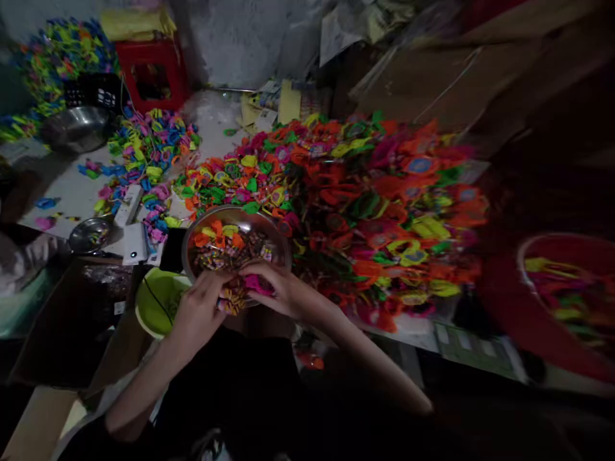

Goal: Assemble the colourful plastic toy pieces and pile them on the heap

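Observation:
Over the near rim of a metal bowl (189,240), my two hands are close together. My left hand (204,298) is closed around a bunch of small yellow-brown pieces (232,301). A magenta plastic piece (259,283) is held between the fingers and thumb of my right hand (278,288), beside that bunch. Inside the bowl are many small wrapped-looking pieces (230,253), with several orange and yellow plastic pieces (218,235) on top at the back left.
A large pile of colourful plastic pieces (365,211) spreads right of the bowl. A green basin (161,301), white device (135,243) and small metal bowl (90,235) lie left. A red tub (521,269) stands far right. Someone's gloved hand (36,256) shows at far left.

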Demonstrator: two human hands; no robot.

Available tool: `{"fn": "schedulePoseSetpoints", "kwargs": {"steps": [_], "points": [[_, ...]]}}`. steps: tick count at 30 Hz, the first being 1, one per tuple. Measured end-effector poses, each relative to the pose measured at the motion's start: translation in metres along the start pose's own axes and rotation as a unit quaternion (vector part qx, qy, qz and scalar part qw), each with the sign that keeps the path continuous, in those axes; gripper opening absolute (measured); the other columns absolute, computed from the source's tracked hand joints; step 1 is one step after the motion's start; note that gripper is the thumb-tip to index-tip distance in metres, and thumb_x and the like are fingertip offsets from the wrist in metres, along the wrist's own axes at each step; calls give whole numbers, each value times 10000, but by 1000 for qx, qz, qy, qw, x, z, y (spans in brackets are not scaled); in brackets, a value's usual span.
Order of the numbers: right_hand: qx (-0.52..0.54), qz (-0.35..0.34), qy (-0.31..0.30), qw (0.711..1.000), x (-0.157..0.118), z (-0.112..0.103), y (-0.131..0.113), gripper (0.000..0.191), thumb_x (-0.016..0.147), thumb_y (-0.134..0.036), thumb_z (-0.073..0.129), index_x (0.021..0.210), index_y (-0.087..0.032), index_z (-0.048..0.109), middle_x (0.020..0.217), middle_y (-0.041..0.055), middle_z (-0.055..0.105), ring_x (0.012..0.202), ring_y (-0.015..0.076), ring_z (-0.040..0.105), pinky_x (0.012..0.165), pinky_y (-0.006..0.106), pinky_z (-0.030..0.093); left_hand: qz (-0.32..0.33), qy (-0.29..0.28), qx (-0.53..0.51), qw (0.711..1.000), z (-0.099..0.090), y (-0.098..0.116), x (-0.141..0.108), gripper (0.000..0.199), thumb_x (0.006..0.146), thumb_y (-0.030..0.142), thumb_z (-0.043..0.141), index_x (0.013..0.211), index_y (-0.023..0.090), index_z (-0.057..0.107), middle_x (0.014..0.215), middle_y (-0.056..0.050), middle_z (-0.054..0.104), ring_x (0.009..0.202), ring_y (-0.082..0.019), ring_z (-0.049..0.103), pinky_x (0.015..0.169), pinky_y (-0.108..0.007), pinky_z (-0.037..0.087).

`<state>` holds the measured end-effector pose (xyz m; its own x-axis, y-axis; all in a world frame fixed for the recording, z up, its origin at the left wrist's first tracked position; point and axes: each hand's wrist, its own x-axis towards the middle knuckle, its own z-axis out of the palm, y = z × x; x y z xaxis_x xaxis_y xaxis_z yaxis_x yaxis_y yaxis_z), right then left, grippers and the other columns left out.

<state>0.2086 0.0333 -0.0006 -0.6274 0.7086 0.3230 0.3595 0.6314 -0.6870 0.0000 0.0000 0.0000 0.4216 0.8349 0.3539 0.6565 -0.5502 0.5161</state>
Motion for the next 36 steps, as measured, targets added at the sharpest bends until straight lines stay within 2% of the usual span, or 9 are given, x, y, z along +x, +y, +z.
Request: {"fn": "schedulePoseSetpoints", "kwargs": {"steps": [8,13,18,27,33,36], "points": [[21,-2,-26,999,2,-1,4,280,917,-262,492,1188,-200,462,1134,98,591,1080,188,573,926,365,494,13,-18,-4,1000,-3,1,2,448,709,-36,461,1105,169,499,1018,-70,608,976,-220,561,832,-334,487],[13,12,-61,998,0,3,11,276,913,-275,497,1170,-178,468,1153,115,568,1105,196,549,932,358,480,36,-75,-18,996,-5,-4,3,502,689,-44,445,1141,174,482,1051,-74,611,1027,-230,552,860,-355,489],[0,8,-89,996,-4,6,8,207,906,-244,492,1092,-157,508,1080,108,583,1004,183,581,853,307,496,46,-101,-67,992,-2,-9,0,559,648,-51,428,1148,193,469,1090,-66,608,1055,-223,542,897,-358,473],[-14,20,-113,993,-5,-1,-2,173,911,-299,476,987,-161,547,989,87,587,890,172,583,774,287,490,50,-94,-117,987,4,-13,-7,596,627,-62,391,1145,220,474,1063,-43,608,1024,-193,550,860,-316,469],[-25,16,-107,994,-5,3,1,183,916,-298,458,1019,-161,526,1023,100,585,912,175,582,789,290,487,62,-83,-114,988,5,-15,-6,611,617,-65,391,1152,219,471,1066,-45,610,1026,-191,551,866,-314,463],[-30,39,-96,994,-5,4,1,211,898,-299,492,1063,-169,505,1015,92,604,901,177,596,776,290,487,63,-82,-110,989,3,-15,-3,587,636,-53,412,1155,215,472,1053,-47,613,1002,-201,555,844,-325,470]]}}
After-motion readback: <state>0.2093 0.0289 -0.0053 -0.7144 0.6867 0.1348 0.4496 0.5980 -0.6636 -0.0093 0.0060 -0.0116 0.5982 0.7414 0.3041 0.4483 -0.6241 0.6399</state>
